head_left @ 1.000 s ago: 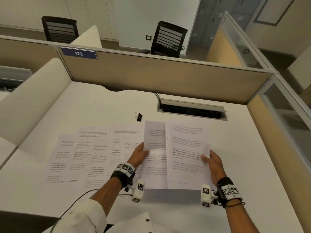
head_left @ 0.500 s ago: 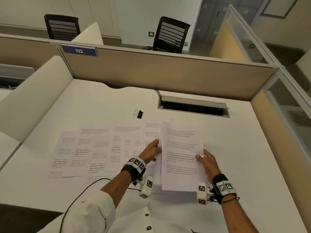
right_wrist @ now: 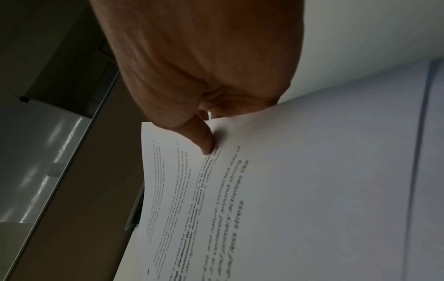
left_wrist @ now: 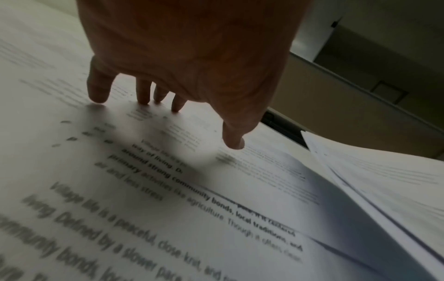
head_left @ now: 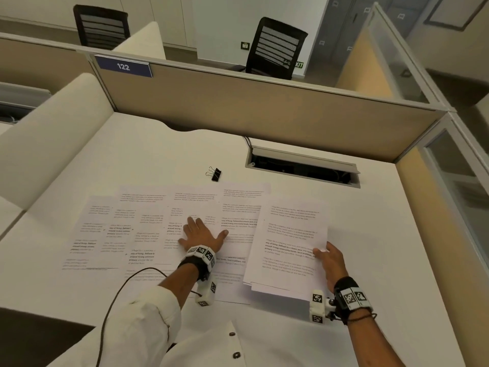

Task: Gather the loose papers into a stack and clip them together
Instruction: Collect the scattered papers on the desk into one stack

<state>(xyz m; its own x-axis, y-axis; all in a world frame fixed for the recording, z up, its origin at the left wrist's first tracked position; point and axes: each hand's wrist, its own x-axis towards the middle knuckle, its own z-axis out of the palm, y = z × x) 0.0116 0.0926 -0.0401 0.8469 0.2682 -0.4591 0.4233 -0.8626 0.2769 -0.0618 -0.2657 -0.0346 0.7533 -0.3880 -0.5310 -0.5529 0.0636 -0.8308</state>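
Several printed sheets, the loose papers (head_left: 137, 229), lie overlapped in a row across the white desk (head_left: 158, 154). My left hand (head_left: 202, 233) lies flat on one of them near the middle, its fingers (left_wrist: 97, 91) straight and spread on the page. My right hand (head_left: 326, 256) pinches the right edge of a thin stack of gathered sheets (head_left: 288, 245), thumb (right_wrist: 204, 140) on top, and the stack's near end is raised off the desk. A black binder clip (head_left: 214, 174) lies behind the papers, apart from both hands.
A cable slot (head_left: 301, 169) is cut into the desk at the back right. Beige partition walls (head_left: 264, 112) close the back and right sides. A black cable (head_left: 119, 300) runs along my left sleeve.
My left hand let go of the sheet beside the stack and moved left onto the spread papers, now lying flat. My right hand keeps the stack, shifted slightly right.
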